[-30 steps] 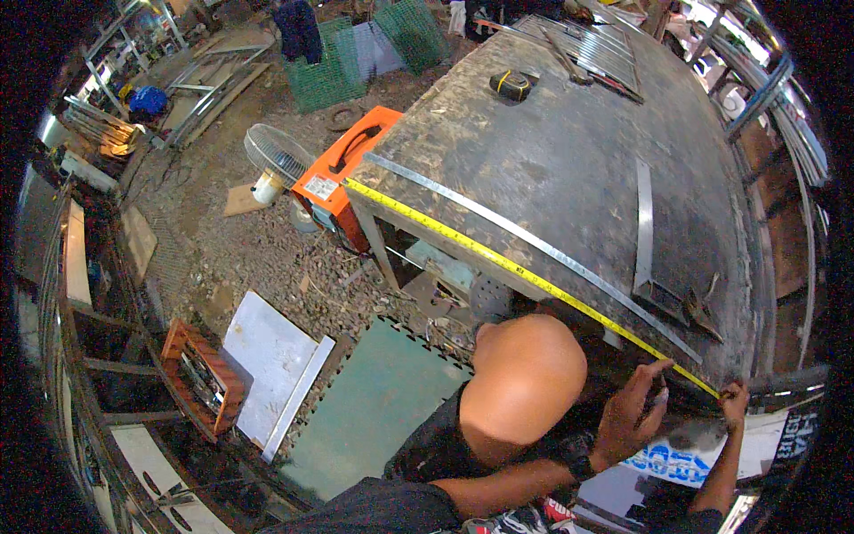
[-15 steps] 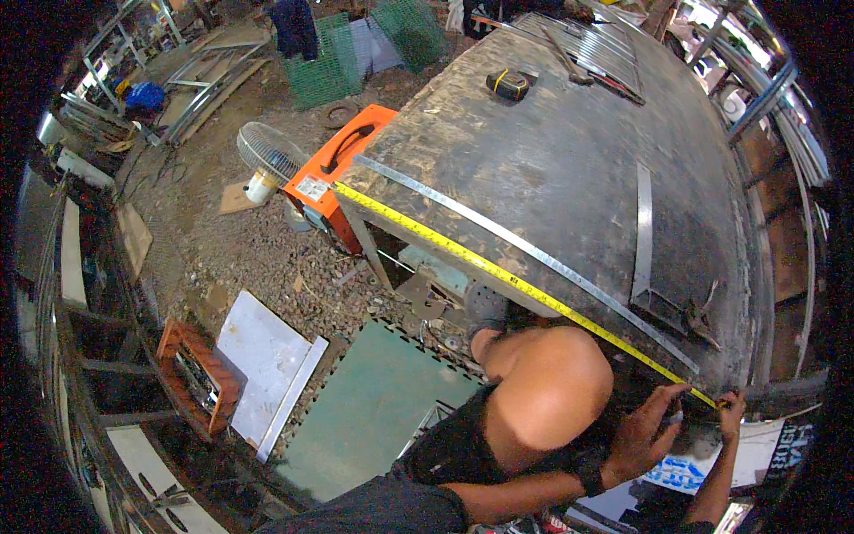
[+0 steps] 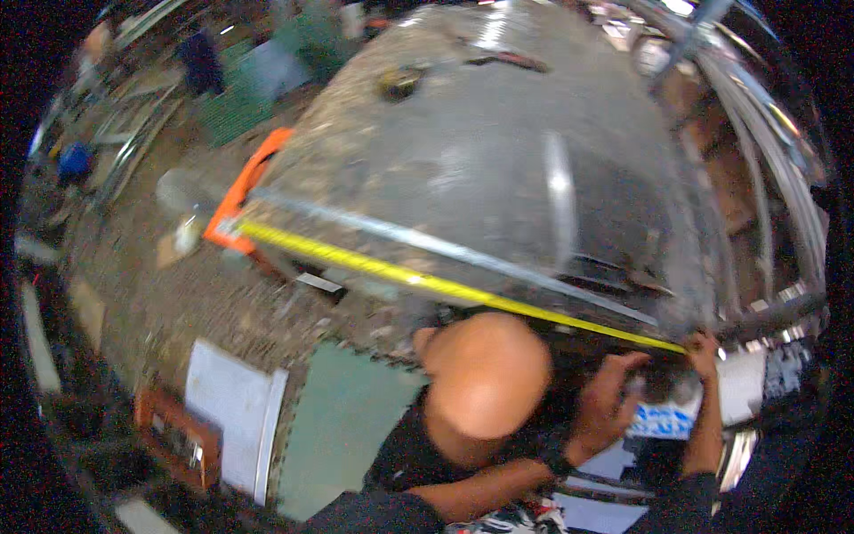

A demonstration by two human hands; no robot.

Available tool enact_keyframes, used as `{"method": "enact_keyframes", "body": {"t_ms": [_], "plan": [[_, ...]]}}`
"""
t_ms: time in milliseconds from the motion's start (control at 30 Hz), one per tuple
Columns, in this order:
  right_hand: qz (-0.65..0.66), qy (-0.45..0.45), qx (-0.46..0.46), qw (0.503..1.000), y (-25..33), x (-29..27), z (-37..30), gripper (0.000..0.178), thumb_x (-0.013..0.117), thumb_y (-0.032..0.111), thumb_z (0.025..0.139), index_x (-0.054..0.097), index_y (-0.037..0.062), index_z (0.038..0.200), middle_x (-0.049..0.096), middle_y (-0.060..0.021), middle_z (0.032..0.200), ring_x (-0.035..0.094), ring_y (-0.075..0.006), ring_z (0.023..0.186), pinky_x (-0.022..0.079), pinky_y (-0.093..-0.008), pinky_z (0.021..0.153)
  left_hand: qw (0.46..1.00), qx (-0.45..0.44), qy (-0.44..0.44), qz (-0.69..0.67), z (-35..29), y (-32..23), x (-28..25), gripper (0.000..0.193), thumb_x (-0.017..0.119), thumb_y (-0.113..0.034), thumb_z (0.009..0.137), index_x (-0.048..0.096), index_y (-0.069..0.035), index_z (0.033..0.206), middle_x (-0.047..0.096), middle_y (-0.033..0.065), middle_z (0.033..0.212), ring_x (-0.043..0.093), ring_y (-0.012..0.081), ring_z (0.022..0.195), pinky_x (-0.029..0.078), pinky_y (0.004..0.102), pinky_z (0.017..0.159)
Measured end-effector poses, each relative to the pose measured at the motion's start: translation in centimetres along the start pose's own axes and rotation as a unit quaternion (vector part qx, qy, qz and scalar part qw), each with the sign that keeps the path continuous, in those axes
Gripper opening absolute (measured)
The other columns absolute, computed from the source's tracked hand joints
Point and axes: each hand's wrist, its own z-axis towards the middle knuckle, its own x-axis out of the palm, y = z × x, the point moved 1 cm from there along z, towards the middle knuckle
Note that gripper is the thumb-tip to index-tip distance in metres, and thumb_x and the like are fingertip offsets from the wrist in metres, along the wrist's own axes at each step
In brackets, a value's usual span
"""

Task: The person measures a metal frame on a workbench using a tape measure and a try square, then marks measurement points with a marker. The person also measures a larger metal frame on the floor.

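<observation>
A yellow measuring tape (image 3: 418,279) is stretched along the near edge of the worktable (image 3: 445,191), from beside an orange machine (image 3: 253,182) to my right hand. My right hand (image 3: 703,354) pinches its right end at the table's corner. Just left of it, below the tape, is my left hand (image 3: 609,400), its fingers apart and bent, not touching the tape; motion blur softens its outline. A long flat metal strip (image 3: 427,242) lies on the tabletop, beyond the tape and running roughly along it. A shorter metal strip (image 3: 560,191) lies farther in.
A yellow-and-black object (image 3: 400,84) and a metal grille (image 3: 494,27) are on the far tabletop. On the ground at left are a fan (image 3: 185,209), a white panel (image 3: 227,409), a brown frame (image 3: 178,436) and a green mat (image 3: 347,427). My bent knee (image 3: 489,374) is close to the table edge.
The view has swung, shifting the table and tape leftward in the picture and blurring it. My left hand has drawn away from the tape; the right still grips its end.
</observation>
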Motion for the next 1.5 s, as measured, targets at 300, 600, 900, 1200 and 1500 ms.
{"method": "enact_keyframes", "body": {"t_ms": [300,600,900,1200,1500], "plan": [[-0.036,0.139,0.189,0.971,6.0,-2.0,1.1,0.023,0.081,0.025,0.064,0.078,0.0188,0.086,0.059,-0.0214,0.134,0.051,-0.0436,0.131,0.039,-0.0551,0.113,0.997,-0.01,0.013,0.076,0.2,-1.1,0.5,0.029,0.067,-0.009,0.096,0.064,-0.005,0.124,0.068,0.0094,0.108,0.065,0.0202,0.098,0.052,0.0323,0.087],[-0.063,0.107,0.218,0.968,4.3,0.6,0.9,0.026,0.084,0.025,0.058,0.078,0.0158,0.082,0.057,-0.0171,0.134,0.05,-0.0425,0.128,0.04,-0.051,0.111,0.995,-0.009,0.064,0.075,1.1,-4.9,2.0,0.023,0.072,-0.007,0.093,0.068,-0.003,0.116,0.071,0.0068,0.107,0.064,0.0158,0.101,0.05,0.0315,0.092],[-0.043,0.12,0.179,0.976,6.4,-1.1,1.0,0.024,0.081,0.027,0.067,0.075,0.019,0.089,0.057,-0.0145,0.134,0.052,-0.042,0.127,0.044,-0.0509,0.108,0.859,0.055,0.474,-0.185,3.5,-15.3,-1.8,0.008,0.065,-0.01,0.1,0.069,-0.004,0.102,0.072,0.011,0.097,0.062,0.0202,0.075,0.048,0.0342,0.068],[-0.026,0.143,0.188,0.971,7.1,-2.0,1.6,0.027,0.081,0.024,0.066,0.077,0.0234,0.092,0.057,-0.0116,0.136,0.05,-0.0421,0.129,0.043,-0.0521,0.111,0.747,0.044,0.554,-0.363,3.6,-18.8,3.5,0.012,0.058,-0.006,0.105,0.067,-0.014,0.102,0.071,0.0046,0.093,0.054,0.018,0.058,0.039,0.0344,0.047],[-0.003,0.102,0.151,0.983,6.4,-1.6,0.9,0.036,0.078,0.018,0.065,0.074,0.0217,0.1,0.06,-0.0125,0.13,0.053,-0.0426,0.125,0.043,-0.0503,0.111,0.89,0.03,0.439,0.117,4.4,-11.3,5.4,0.032,0.07,-0.008,0.087,0.067,-0.001,0.118,0.069,0.0119,0.096,0.068,0.0274,0.087,0.052,0.035,0.081]]}}
